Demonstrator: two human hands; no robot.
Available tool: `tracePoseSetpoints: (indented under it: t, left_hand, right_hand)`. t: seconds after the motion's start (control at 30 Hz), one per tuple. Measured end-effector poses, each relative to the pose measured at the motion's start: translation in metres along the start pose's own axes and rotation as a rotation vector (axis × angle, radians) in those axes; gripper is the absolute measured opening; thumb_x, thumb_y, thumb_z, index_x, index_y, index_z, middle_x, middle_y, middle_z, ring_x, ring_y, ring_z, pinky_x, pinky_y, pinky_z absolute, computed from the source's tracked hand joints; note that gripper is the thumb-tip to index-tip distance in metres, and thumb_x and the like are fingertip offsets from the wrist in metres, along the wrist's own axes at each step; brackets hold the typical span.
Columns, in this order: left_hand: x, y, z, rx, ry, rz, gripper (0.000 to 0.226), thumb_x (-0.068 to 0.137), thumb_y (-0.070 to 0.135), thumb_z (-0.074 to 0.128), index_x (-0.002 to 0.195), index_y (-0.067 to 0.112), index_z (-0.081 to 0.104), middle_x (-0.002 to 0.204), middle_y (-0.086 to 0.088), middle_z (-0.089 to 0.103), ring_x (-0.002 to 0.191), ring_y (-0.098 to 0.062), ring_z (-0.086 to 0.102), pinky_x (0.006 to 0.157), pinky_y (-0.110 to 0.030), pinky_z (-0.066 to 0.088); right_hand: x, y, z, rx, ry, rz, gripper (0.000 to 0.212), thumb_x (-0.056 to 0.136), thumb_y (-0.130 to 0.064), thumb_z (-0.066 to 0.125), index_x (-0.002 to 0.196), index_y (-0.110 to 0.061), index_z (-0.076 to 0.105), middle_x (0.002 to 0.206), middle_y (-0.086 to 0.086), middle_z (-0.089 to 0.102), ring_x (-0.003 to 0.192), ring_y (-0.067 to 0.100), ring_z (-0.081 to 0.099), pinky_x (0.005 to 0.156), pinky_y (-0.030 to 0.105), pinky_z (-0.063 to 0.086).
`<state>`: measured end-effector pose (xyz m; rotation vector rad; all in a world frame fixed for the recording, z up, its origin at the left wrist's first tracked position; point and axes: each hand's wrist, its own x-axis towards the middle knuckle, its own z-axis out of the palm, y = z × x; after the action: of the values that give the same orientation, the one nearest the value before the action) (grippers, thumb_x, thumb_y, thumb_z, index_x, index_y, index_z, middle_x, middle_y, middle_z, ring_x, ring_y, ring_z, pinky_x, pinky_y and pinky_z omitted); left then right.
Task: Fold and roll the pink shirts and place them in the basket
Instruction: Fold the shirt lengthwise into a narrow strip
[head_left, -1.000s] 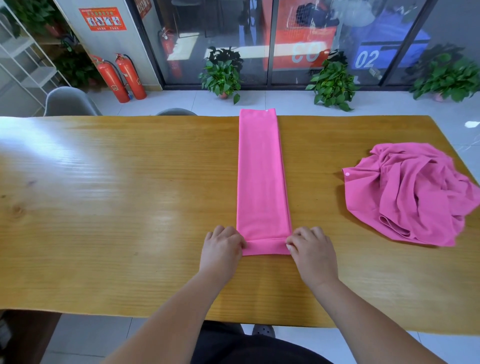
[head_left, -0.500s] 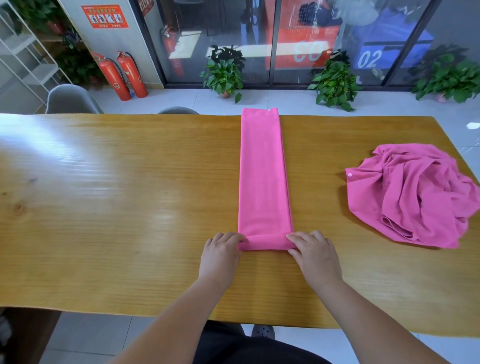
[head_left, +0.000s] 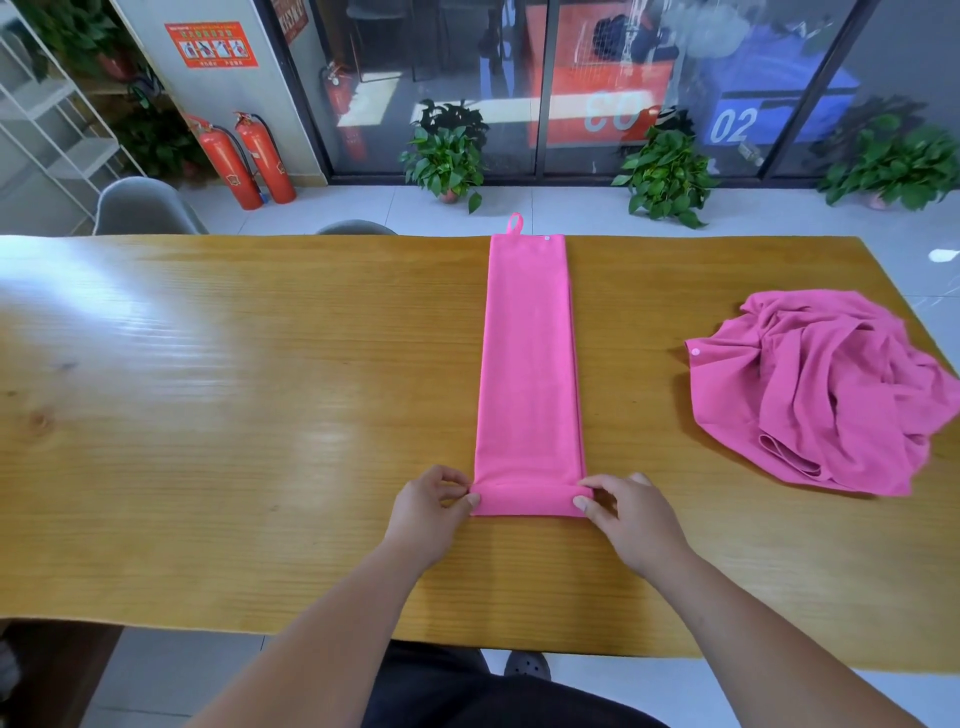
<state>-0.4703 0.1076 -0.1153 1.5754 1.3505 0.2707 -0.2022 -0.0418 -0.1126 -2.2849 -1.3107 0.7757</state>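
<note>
- Left hand (head_left: 434, 501): I log its fingers (head_left: 469, 500) as curled, thumb and fingertips pinching the left end of the roll (head_left: 527, 500).
- Right hand (head_left: 631, 512): fingers (head_left: 583, 503) curled the same way, thumb below and forefinger on top, pinching the right end of the roll.
- Roll: a short turned-over band at the near end of the folded shirt (head_left: 527, 364), lying flat between my two hands and square to the strip.
- Folded shirt: one long narrow pink strip, running straight away from me across the middle of the table (head_left: 208, 415). Its far end reaches the far edge, where a small loop (head_left: 515, 223) sticks out past the wood.
- Crumpled shirt (head_left: 831, 389): a second pink one, heaped loose on the right side of the table, well apart from the strip. A white button (head_left: 696, 352) shows on its left edge.
- Table: broad, yellow wood, glare on its left half. My forearms cross its near edge.
- Beyond the table, on the pale tiled floor: a grey chair (head_left: 145, 208), two red fire extinguishers (head_left: 247, 161) by the wall, and three potted plants (head_left: 449, 156) before the glass doors.
- Far left: a white shelf (head_left: 52, 114).
</note>
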Motion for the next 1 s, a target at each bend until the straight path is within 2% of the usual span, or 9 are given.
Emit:
tracePoseSetpoints:
  t: [0.1,0.23,0.33,0.4,0.47,0.57,0.77,0.87,1.0]
  left_hand:
    - [0.005,0.009,0.004,0.185,0.137,0.100,0.017,0.092,0.044,0.079,0.102,0.040,0.066,0.108,0.022,0.066,0.090,-0.008,0.063,0.075,-0.032,0.053]
    - [0.010,0.010,0.014,0.636,0.258,0.453,0.009,0.095,0.027,0.077,0.100,0.035,0.075,0.105,0.019,0.066,0.097,-0.014,0.055,0.080,-0.033,0.048]
    - [0.010,-0.006,0.019,0.831,0.292,0.671,0.032,0.084,0.006,0.082,0.105,0.029,0.078,0.104,0.014,0.069,0.090,-0.017,0.057,0.073,-0.032,0.043]
    - [0.003,-0.015,0.019,0.843,0.297,0.725,0.034,0.087,0.015,0.081,0.118,0.027,0.076,0.117,0.012,0.070,0.098,-0.019,0.060,0.077,-0.033,0.045]
    - [-0.005,-0.018,0.018,0.841,0.277,0.697,0.046,0.088,0.032,0.081,0.133,0.026,0.071,0.130,0.011,0.067,0.109,-0.018,0.061,0.085,-0.035,0.050]
    - [-0.002,-0.011,0.019,0.816,0.229,0.584,0.057,0.083,0.029,0.086,0.137,0.028,0.068,0.133,0.014,0.065,0.111,-0.017,0.061,0.088,-0.033,0.050]
    - [0.011,0.015,0.005,0.525,0.106,0.305,0.036,0.100,0.034,0.072,0.135,0.035,0.065,0.110,0.020,0.067,0.100,-0.012,0.064,0.088,-0.031,0.047]
    - [0.010,0.012,0.000,0.327,0.022,0.188,0.029,0.099,0.040,0.072,0.127,0.039,0.064,0.101,0.028,0.064,0.080,0.000,0.062,0.072,-0.027,0.049]
    - [0.013,0.003,-0.005,0.218,-0.061,0.131,0.024,0.092,0.048,0.077,0.111,0.039,0.066,0.101,0.019,0.073,0.076,-0.003,0.066,0.072,-0.031,0.056]
  right_hand:
    - [0.006,-0.008,0.003,-0.145,0.137,-0.043,0.025,0.099,-0.053,0.065,0.119,-0.040,0.065,0.109,-0.024,0.054,0.107,0.006,0.052,0.086,0.031,0.052]
    - [0.013,-0.008,0.015,-0.376,0.346,-0.292,0.004,0.095,-0.034,0.076,0.095,-0.033,0.073,0.101,-0.020,0.061,0.095,0.013,0.049,0.077,0.031,0.047]
    - [0.006,0.002,0.028,-0.536,0.409,-0.406,0.008,0.101,-0.023,0.069,0.106,-0.025,0.075,0.108,-0.013,0.067,0.096,0.019,0.052,0.073,0.035,0.045]
    - [0.000,0.010,0.032,-0.567,0.406,-0.420,0.029,0.104,-0.033,0.058,0.126,-0.022,0.073,0.123,-0.009,0.068,0.100,0.021,0.057,0.075,0.038,0.047]
    - [-0.004,0.012,0.033,-0.595,0.363,-0.398,0.041,0.101,-0.039,0.064,0.137,-0.021,0.068,0.134,-0.010,0.066,0.104,0.021,0.058,0.078,0.038,0.050]
    - [0.001,0.006,0.028,-0.573,0.280,-0.309,0.053,0.090,-0.040,0.081,0.139,-0.026,0.068,0.135,-0.014,0.065,0.108,0.018,0.057,0.082,0.037,0.052]
    - [0.018,-0.009,0.004,-0.263,0.076,-0.117,0.044,0.102,-0.045,0.064,0.146,-0.040,0.060,0.136,-0.022,0.061,0.124,0.010,0.049,0.100,0.033,0.047]
    - [0.014,-0.006,-0.005,-0.076,0.000,-0.029,0.041,0.100,-0.049,0.067,0.140,-0.045,0.061,0.114,-0.020,0.059,0.106,0.009,0.057,0.090,0.031,0.051]
    - [0.011,0.006,-0.008,0.121,-0.026,0.042,0.036,0.092,-0.047,0.078,0.127,-0.046,0.066,0.103,-0.014,0.068,0.078,0.003,0.060,0.073,0.023,0.046]
